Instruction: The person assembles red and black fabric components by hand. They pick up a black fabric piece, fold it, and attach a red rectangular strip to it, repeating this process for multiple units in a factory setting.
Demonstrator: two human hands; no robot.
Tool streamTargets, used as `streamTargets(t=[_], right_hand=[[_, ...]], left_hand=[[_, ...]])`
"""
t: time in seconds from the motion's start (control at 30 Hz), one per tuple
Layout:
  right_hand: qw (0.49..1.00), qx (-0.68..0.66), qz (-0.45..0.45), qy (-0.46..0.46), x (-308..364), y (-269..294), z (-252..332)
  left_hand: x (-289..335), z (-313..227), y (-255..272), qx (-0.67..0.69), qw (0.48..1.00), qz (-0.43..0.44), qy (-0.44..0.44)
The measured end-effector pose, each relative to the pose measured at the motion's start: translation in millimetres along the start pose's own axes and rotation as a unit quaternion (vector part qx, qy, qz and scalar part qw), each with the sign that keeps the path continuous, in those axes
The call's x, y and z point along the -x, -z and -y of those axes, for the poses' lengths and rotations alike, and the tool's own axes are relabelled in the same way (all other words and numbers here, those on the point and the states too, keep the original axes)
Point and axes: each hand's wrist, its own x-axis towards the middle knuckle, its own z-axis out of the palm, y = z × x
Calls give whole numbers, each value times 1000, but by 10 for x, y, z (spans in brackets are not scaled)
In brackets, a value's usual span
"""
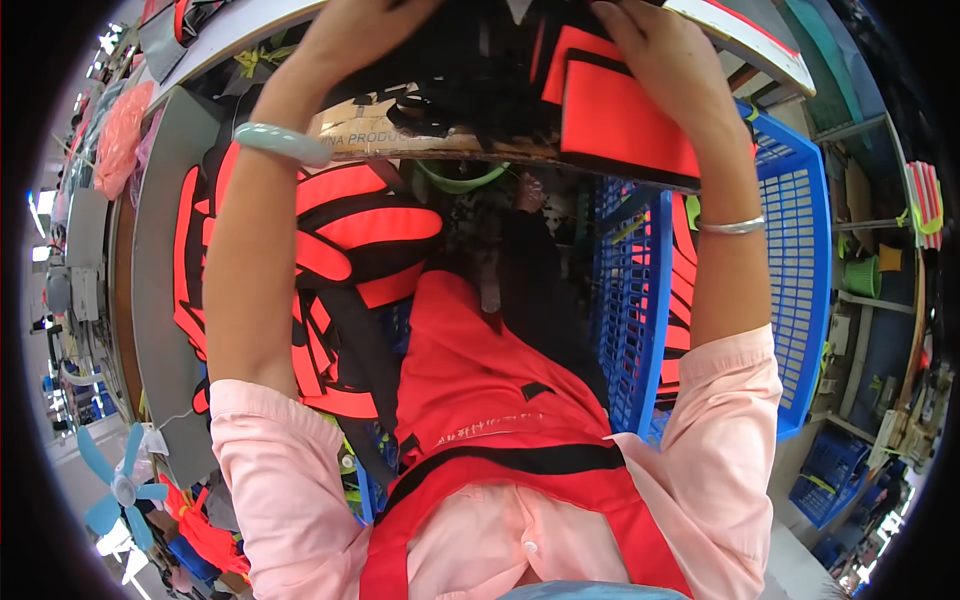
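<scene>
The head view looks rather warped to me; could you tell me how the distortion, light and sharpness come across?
Head view: strong fisheye, so the blue crate and table edge bow near a black rim; light is bright and even, blown out by the fan at lower left; the left hand and right hand sit cropped at the top, fairly sharp.

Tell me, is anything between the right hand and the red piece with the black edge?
Nothing visible. The right hand lies flat right on the red piece with the black edge, which sits on the table edge. The left hand rests apart, on black fabric.
</scene>
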Motion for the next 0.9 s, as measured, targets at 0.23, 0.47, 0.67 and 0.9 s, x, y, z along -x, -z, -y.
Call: streamTargets(t=[0.23,0.47,0.67,0.9], right_hand=[[956,149,223,-118,1359,453,-480],[812,233,453,-285,3817,724,-1345],[877,124,316,-341,3587,740,-1357],[931,-288,58,-218,1352,-47,-234]], left_hand=[[606,133,99,-33,998,32,-50],[855,-53,-52,-44,998,36,-36],[894,-205,-121,-74,995,-2,-69],[631,-370,-254,-104,988,-19,-110]])
